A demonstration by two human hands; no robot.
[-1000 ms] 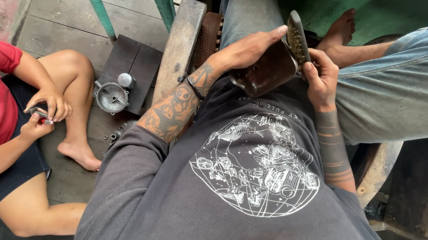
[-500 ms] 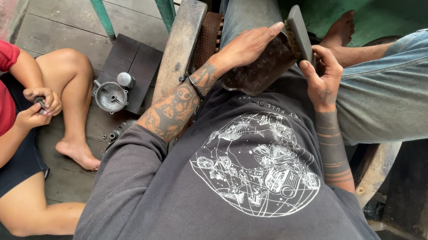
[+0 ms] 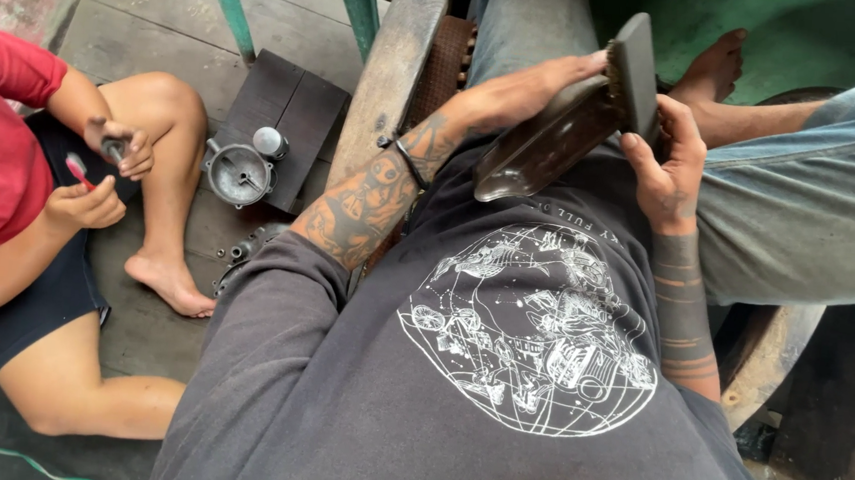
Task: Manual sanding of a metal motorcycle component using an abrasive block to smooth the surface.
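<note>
Brush (image 3: 632, 69) was gripped by right hand (image 3: 665, 166); dark metal plate (image 3: 545, 143) was clasped by left hand (image 3: 518, 91). Carburettor bowl (image 3: 238, 173) sat open on the floorboards, contents unclear.

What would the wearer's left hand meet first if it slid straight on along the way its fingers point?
Probably the dark flat brush, held by the right hand. The left hand lies on the long dark brown curved part, fingers toward that brush; depth is unclear.
</note>
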